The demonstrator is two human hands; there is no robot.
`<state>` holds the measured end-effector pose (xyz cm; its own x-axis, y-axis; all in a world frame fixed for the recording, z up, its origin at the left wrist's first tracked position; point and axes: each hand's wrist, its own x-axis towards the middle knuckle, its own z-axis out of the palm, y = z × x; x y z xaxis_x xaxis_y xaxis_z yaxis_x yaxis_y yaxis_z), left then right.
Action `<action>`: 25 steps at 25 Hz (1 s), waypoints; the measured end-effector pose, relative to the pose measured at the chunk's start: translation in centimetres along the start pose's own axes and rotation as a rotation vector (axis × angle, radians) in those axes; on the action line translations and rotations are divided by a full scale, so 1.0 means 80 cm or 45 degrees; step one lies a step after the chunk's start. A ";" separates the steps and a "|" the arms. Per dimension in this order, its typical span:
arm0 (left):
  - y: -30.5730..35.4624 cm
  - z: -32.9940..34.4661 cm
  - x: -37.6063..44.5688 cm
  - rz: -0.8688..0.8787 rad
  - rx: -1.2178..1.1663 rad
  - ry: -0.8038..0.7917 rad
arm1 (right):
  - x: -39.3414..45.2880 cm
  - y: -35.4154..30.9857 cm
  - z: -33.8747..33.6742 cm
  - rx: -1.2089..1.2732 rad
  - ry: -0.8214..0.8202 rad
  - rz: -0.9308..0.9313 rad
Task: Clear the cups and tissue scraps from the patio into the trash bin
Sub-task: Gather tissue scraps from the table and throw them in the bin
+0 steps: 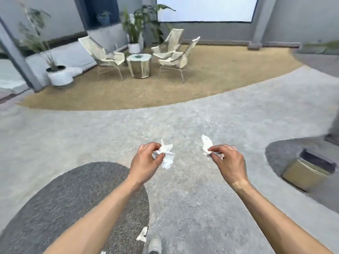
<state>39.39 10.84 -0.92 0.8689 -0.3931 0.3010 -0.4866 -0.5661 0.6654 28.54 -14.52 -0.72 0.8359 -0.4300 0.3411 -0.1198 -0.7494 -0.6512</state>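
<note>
My left hand [145,160] is closed on a crumpled white tissue scrap [166,154] held out over the concrete patio floor. My right hand [229,160] pinches another white tissue scrap [207,144] between thumb and fingers. Both arms reach forward at about waist height. A further white tissue scrap [142,234] lies on the ground near my shoe [155,244]. The trash bin [308,170], tan with a dark opening, stands at the right on a dark gravel patch. No cups show in this view.
A dark gravel patch [73,198] lies at the lower left. Beyond the concrete is a sandy area with three woven chairs [108,55] around a small round table [139,65]. White planters [58,76] stand at the left, near a grey post.
</note>
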 end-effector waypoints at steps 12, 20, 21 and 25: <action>0.159 0.203 0.251 0.736 -0.297 -0.377 | 0.069 0.107 -0.140 -0.388 0.659 0.388; 0.268 0.347 0.330 0.894 -0.437 -0.584 | 0.088 0.190 -0.205 -0.547 0.876 0.551; 0.286 0.373 0.335 0.912 -0.449 -0.613 | 0.088 0.208 -0.218 -0.545 0.908 0.578; 0.364 0.468 0.342 0.966 -0.506 -0.710 | 0.086 0.290 -0.279 -0.559 0.968 0.639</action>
<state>45.53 -43.52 1.15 0.1287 -0.8867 0.4440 -0.7373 0.2139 0.6408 19.56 -46.13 1.65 0.0903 -0.8383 0.5376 -0.6782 -0.4471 -0.5833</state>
